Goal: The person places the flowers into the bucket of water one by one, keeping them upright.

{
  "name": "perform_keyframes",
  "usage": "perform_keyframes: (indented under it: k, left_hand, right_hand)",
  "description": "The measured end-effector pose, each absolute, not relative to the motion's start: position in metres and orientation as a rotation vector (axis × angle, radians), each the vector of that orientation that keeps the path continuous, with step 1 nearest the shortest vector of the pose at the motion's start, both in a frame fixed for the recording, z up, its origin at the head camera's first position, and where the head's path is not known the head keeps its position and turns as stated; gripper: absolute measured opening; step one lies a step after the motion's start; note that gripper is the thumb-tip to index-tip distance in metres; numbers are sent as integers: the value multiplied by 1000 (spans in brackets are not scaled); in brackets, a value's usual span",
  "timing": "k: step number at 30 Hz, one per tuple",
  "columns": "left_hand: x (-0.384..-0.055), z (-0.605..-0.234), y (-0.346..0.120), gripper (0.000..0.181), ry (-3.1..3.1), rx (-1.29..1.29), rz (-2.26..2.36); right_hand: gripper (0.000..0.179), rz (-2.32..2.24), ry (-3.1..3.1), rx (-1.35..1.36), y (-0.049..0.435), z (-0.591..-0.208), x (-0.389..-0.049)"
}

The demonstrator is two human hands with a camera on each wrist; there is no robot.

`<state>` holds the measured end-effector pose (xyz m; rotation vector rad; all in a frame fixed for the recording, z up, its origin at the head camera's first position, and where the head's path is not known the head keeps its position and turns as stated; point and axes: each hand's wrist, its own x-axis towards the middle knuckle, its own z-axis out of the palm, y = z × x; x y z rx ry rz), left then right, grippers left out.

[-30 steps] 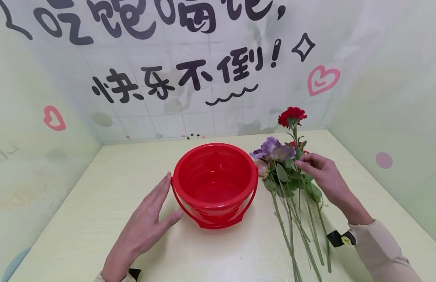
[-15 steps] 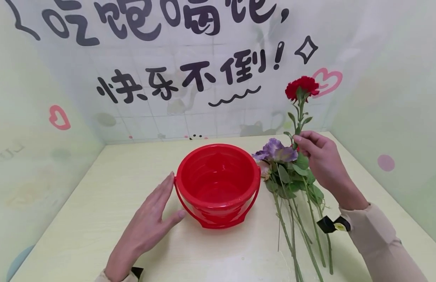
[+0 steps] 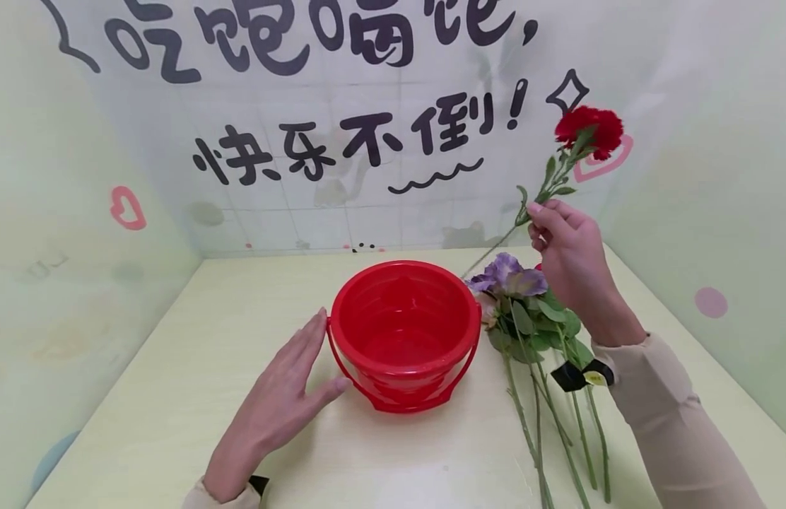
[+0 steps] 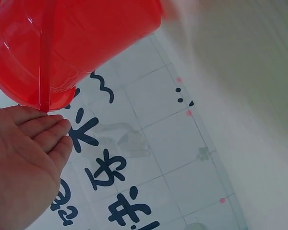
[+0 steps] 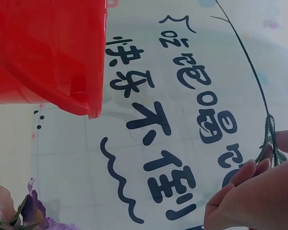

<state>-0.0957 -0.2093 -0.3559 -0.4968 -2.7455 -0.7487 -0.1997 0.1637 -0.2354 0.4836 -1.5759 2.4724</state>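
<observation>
My right hand (image 3: 574, 247) pinches a red carnation (image 3: 590, 133) by its leafy stem, above the other flowers. The bloom tilts up to the right, and the thin stem runs down left behind the bucket's rim. In the right wrist view the carnation's stem (image 5: 252, 64) extends away from the fingers. A red bucket (image 3: 406, 385) stands upright on the table, its handle hanging down at the front. My left hand (image 3: 275, 399), fingers straight, has its fingertips at the bucket's left side by the handle joint; the left wrist view shows the fingertips (image 4: 62, 125) right there.
To the bucket's right lie several cut flowers: a purple bloom (image 3: 507, 274), a pale pink one (image 3: 488, 309) and a partly hidden red one. Their leafy green stems (image 3: 523, 410) point toward the table's front. A printed back wall (image 3: 304, 226) and side walls enclose the pale table (image 3: 196, 339).
My right hand has lifted the carnation up out of the bunch, its bloom now higher and leaning right. The left hand keeps its place by the bucket. The head view has shifted slightly left.
</observation>
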Motion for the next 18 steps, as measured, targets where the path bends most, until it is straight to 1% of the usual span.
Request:
perform_keyframes:
  k: [3, 7, 13, 18]
  left_hand:
    - [-96, -356, -209, 92, -2741, -501, -745]
    - [-95, -356, -209, 92, -2739, -504, -743]
    - [-95, -355, -209, 91, -2739, -503, -739]
    - [-94, -355, -210, 91, -2738, -500, -740]
  right_hand:
    - [28, 2477, -1594, 439, 160, -232, -204]
    - [20, 2476, -1651, 370, 159, -234, -209]
    - [27, 2275, -1924, 352, 161, -244, -216]
    - [24, 2018, -2179, 401, 163, -253, -221]
